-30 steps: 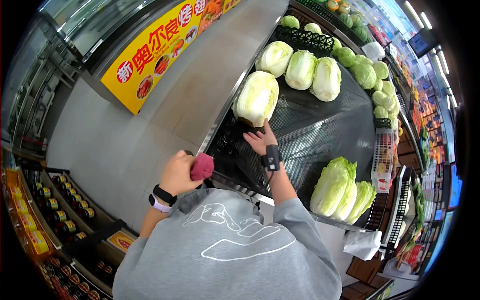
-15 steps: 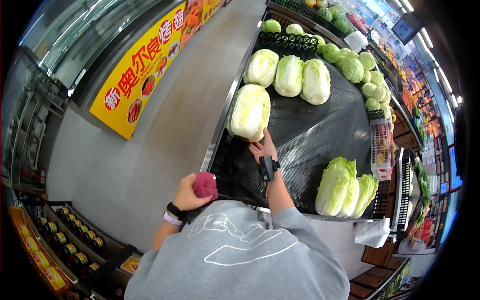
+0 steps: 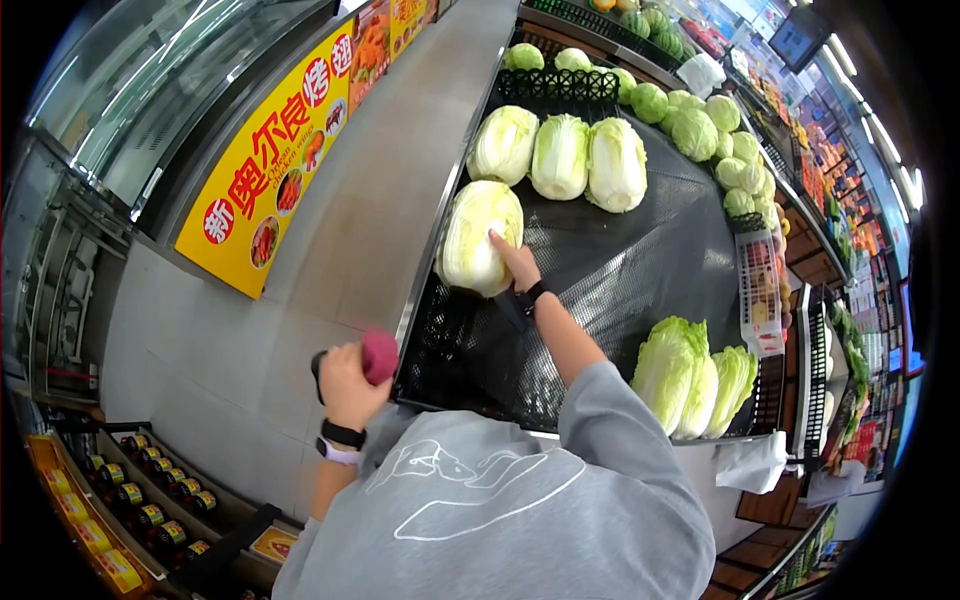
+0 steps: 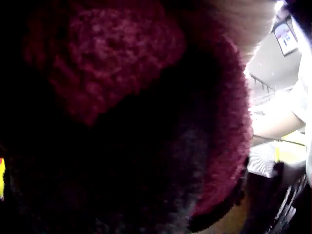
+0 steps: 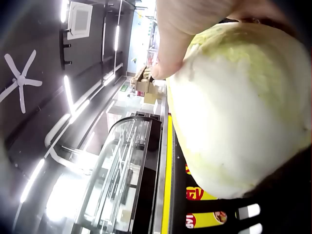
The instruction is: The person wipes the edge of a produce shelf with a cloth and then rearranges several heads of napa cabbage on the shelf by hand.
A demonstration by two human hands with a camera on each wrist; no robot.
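Note:
In the head view my right hand point(image 3: 518, 264) grips the near end of a pale napa cabbage point(image 3: 480, 240) lying by the left edge of the black display table. The thumb point(image 5: 170, 58) lies against the cabbage in the right wrist view, while the other fingers are largely hidden. Left of the table edge, my left hand point(image 3: 352, 388) holds a bunched maroon cloth point(image 3: 379, 356). The fuzzy fabric fills most of the dark left wrist view.
Several more napa cabbages point(image 3: 560, 157) lie behind the gripped one, and others point(image 3: 685, 375) at the right front corner. Round cabbages point(image 3: 693, 135) line the far right edge. A black crate point(image 3: 560, 85) stands at the back. Bottle shelves point(image 3: 150, 500) are at lower left.
My right hand has gone from open beside the cabbage's base to gripping it, thumb on top. The left hand still holds the cloth and has shifted slightly left. The head view has shifted.

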